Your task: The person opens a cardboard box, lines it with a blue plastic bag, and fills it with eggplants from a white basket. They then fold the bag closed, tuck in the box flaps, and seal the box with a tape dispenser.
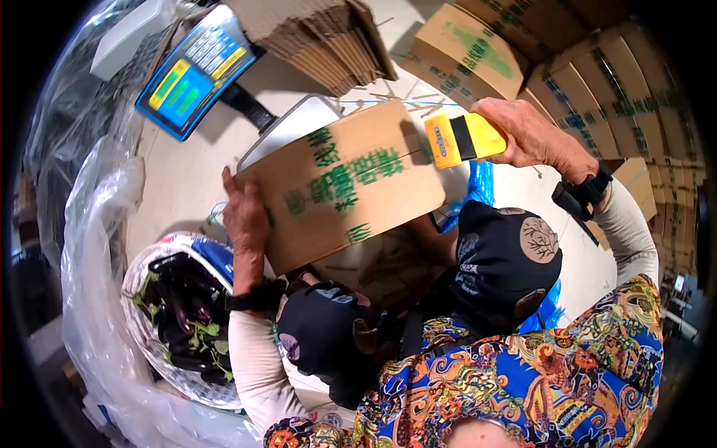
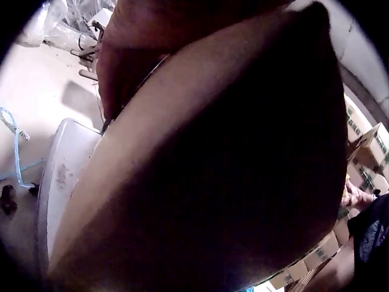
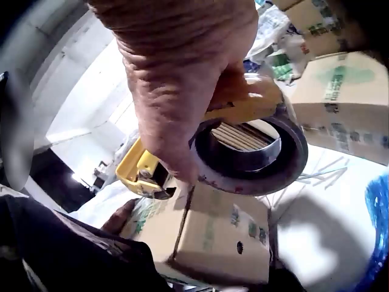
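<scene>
A cardboard box (image 1: 343,187) with green printing is tilted in front of the person's knees. My left hand (image 1: 245,216) holds its left end, fingers at the edge; in the left wrist view the box's dark side fills most of the picture. My right hand (image 1: 526,134) grips a yellow tape dispenser (image 1: 447,140) close to the box's right end. In the right wrist view, a large roll of tape (image 3: 285,164) sits in the dispenser, just over the box.
Left of the knees stands a basket (image 1: 134,276) of eggplants. Behind the box are a scale's white platform (image 1: 295,127) and its blue display (image 1: 187,82). Flattened cardboard (image 1: 314,37) is stacked at the back. Printed boxes (image 1: 612,89) are piled on the right.
</scene>
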Demonstrator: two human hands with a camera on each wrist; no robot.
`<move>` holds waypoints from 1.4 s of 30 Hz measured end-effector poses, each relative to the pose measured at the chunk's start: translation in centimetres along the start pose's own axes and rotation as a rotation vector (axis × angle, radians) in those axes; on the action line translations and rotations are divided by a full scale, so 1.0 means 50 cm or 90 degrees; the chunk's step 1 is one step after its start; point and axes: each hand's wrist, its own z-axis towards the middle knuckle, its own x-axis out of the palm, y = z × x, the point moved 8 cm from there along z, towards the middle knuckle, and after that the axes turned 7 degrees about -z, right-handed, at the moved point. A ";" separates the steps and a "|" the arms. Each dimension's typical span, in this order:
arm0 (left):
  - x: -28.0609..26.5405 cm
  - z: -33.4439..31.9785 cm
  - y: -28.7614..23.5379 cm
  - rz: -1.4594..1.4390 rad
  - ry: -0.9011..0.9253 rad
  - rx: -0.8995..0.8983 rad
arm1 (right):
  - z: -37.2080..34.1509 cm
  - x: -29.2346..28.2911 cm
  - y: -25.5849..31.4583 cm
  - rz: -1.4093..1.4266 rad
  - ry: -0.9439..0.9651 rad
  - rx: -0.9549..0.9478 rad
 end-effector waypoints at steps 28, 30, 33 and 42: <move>-0.097 0.000 -0.012 -0.074 0.062 -0.038 | -0.020 0.200 0.023 0.303 -0.164 0.024; -0.095 0.000 -0.026 -0.054 0.083 -0.034 | -0.028 0.218 0.010 0.297 -0.178 0.021; -0.105 0.002 -0.018 -0.058 0.112 -0.048 | -0.062 0.250 -0.015 0.286 -0.137 0.057; -0.102 -0.006 -0.012 -0.070 0.116 -0.057 | -0.212 0.382 -0.141 0.201 -0.060 0.170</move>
